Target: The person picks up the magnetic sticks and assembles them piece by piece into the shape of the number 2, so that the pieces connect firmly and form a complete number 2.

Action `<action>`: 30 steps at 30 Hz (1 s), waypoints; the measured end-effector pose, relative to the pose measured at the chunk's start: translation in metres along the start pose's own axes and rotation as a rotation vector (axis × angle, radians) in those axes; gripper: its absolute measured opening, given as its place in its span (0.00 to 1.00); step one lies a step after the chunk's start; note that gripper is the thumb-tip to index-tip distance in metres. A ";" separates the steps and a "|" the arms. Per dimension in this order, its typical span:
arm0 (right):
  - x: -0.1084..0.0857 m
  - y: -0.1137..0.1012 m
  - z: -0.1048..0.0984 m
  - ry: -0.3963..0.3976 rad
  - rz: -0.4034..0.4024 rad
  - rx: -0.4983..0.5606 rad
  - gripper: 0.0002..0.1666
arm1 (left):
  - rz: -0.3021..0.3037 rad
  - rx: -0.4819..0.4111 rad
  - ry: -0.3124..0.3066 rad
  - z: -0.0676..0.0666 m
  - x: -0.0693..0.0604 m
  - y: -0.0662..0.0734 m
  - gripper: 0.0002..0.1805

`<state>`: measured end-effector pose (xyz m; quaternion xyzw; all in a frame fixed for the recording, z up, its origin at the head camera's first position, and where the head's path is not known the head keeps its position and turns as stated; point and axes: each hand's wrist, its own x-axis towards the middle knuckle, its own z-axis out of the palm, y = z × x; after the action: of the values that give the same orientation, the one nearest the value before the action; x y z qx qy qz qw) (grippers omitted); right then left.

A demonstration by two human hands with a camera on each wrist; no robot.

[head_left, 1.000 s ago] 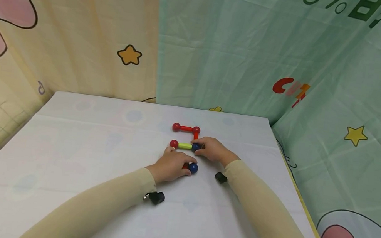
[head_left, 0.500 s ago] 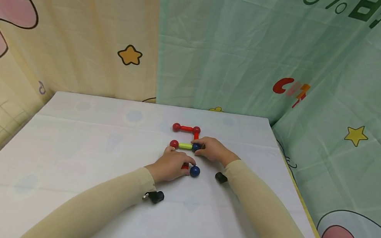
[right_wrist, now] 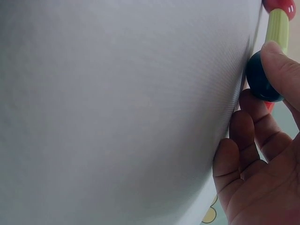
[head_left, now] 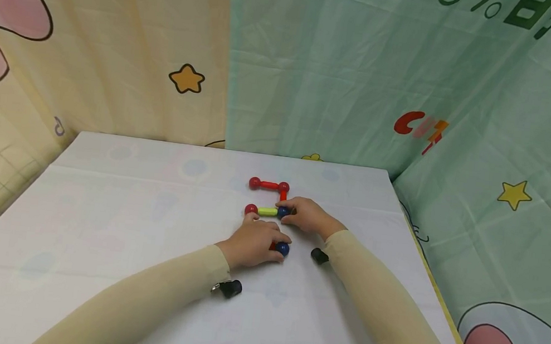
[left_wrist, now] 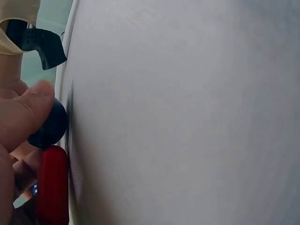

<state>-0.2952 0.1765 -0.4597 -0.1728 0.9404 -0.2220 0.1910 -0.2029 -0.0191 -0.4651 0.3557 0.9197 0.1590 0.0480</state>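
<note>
On the white table lies a joined figure of toy sticks and balls, perhaps magnetic. Its far row has a red ball [head_left: 254, 183], a red stick [head_left: 269, 185] and another red ball [head_left: 284, 187]. A second red stick [head_left: 283, 196] leads down to a blue ball [head_left: 283, 212], which my right hand [head_left: 310, 216] pinches. From that ball a yellow-green stick [head_left: 267, 211] runs left to a red ball [head_left: 251, 209]. Nearer, my left hand [head_left: 254, 241] pinches another blue ball [left_wrist: 52, 126], its thumb on it; a red stick [left_wrist: 53, 187] meets that ball, partly hidden by fingers.
The white tabletop [head_left: 124, 223] spreads around both hands. Printed curtains [head_left: 311, 69] stand behind it and at the sides. A black wrist device [head_left: 229, 289] hangs below the left cuff, and another black device [head_left: 319, 256] is at the right cuff.
Half a second ago the near blue ball sat slightly apart from the left fingers. The left hand has since shifted right, and its fingers now close about the ball. The right hand stays put.
</note>
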 end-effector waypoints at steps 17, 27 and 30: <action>-0.002 -0.003 -0.001 -0.009 0.018 0.004 0.30 | -0.049 -0.057 -0.012 0.002 0.000 -0.011 0.26; -0.001 -0.002 -0.002 -0.012 0.009 -0.021 0.30 | -0.100 -0.110 0.020 0.003 0.003 -0.012 0.25; -0.001 -0.003 -0.002 -0.011 0.004 -0.025 0.30 | -0.113 -0.111 0.026 0.003 0.003 -0.011 0.26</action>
<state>-0.2942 0.1755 -0.4564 -0.1744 0.9424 -0.2090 0.1944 -0.2118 -0.0243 -0.4716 0.2977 0.9287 0.2116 0.0646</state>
